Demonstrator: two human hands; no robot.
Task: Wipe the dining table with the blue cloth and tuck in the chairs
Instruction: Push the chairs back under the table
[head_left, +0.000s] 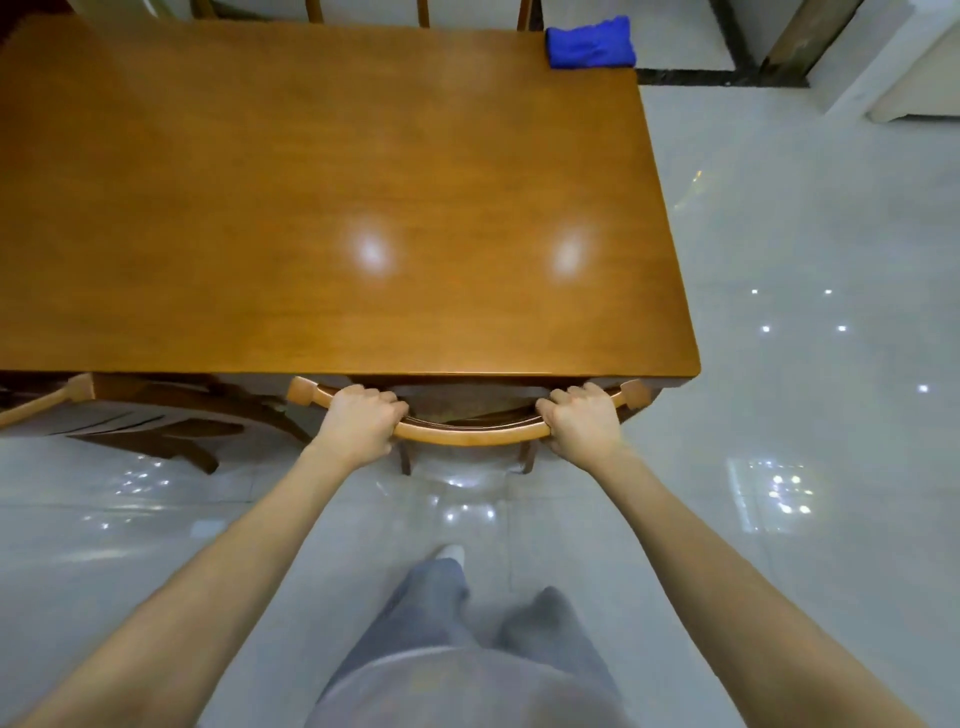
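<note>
Here, the chair (467, 437) stands at the near edge of the dining table (311, 182), seat beneath the top, curved back rail just outside it. The left hand (358, 423) and right hand (584, 423) each curl round that rail, one toward each end. The blue cloth (590, 42) lies bunched on the table's far right corner. A second chair (130, 410) stands to the left, partly under the table.

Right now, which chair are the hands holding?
The near-side chair on the right: left hand and right hand grip its curved back rail. The chair left of it is untouched.
</note>
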